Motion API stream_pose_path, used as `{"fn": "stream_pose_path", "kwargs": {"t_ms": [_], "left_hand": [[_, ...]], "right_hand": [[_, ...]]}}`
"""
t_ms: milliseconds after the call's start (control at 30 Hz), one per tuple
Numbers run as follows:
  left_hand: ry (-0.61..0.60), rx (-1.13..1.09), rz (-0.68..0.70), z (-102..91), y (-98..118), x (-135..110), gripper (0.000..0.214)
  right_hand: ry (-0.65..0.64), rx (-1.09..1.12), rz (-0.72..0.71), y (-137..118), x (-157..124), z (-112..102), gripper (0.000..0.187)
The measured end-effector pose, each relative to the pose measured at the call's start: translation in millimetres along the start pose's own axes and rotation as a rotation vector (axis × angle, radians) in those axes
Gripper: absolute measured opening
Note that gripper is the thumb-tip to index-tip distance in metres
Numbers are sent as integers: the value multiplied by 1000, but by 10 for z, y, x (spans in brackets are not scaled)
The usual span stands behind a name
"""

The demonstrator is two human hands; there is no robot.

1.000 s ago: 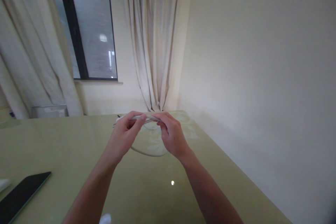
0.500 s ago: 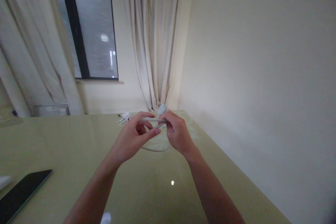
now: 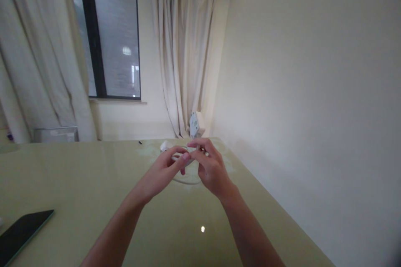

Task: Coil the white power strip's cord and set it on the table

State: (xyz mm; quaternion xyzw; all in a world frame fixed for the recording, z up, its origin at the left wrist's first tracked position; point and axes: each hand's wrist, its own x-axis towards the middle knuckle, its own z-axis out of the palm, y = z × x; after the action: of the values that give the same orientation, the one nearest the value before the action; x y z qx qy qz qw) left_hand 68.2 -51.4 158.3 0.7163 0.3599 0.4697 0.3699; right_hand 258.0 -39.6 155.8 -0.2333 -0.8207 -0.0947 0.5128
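My left hand [image 3: 161,173] pinches a white power cord [image 3: 187,182] between thumb and fingers. Close against it, my right hand [image 3: 214,169] also grips the cord, its fingers curled. Part of the cord hangs below in a loop, over the table; the rest is bundled and mostly hidden by my fingers. Beyond my right fingertips a white socket block [image 3: 196,125] stands tilted up, its outlet face partly showing. The white plug [image 3: 166,146] pokes out behind my left hand, its prongs not visible now.
The glossy greenish table [image 3: 87,183] runs to a wall on the right. At the lower left lies a dark flat tablet-like slab [image 3: 26,231]. A tiny black piece [image 3: 140,142] is at the far edge, with curtains [image 3: 184,50] behind.
My hands have come closer together, with the right fingers lifted over the cord. The socket block has risen and turned its outlet face more into view; the plug's prongs have gone from sight.
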Motion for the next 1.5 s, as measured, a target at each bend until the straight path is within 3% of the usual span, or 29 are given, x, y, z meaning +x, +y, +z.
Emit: {"fn": "stream_pose_path", "kwargs": {"t_ms": [67,133,367,467,600,767,900,1033,1133,1200,1367,1500], "left_hand": [[-61,-30,36,-29,18,1,46],[-47,-58,61,-62,36,0,47],[200,-36,110,-105,72,12,48],[269,-45,115,-94,121,11,46],[348,-31,130,-60,219,-11,41],[411,37,195,29,293,-52,31],[390,122,253,154,315,-113,28],[333,204,284,348,305,-201,24],[277,156,227,506,262,-251,26],[231,86,167,588,212,-263,31],[80,-48,-10,640,27,-227,38],[99,-115,-98,545,-82,-211,40]], "right_hand": [[-12,-17,-25,-13,-3,-19,32],[-39,0,-14,-24,1,-28,36],[-15,80,97,-25,24,27,61],[60,115,182,-30,25,39,57],[189,139,270,-54,29,27,36],[171,506,508,-88,61,-42,32],[168,724,724,-72,151,-125,30],[149,645,893,-8,275,-169,38],[238,617,1008,25,336,-191,68],[257,726,1052,20,359,-219,80],[28,1112,1012,-60,415,-307,39],[-7,1152,919,-133,454,-282,35]]}}
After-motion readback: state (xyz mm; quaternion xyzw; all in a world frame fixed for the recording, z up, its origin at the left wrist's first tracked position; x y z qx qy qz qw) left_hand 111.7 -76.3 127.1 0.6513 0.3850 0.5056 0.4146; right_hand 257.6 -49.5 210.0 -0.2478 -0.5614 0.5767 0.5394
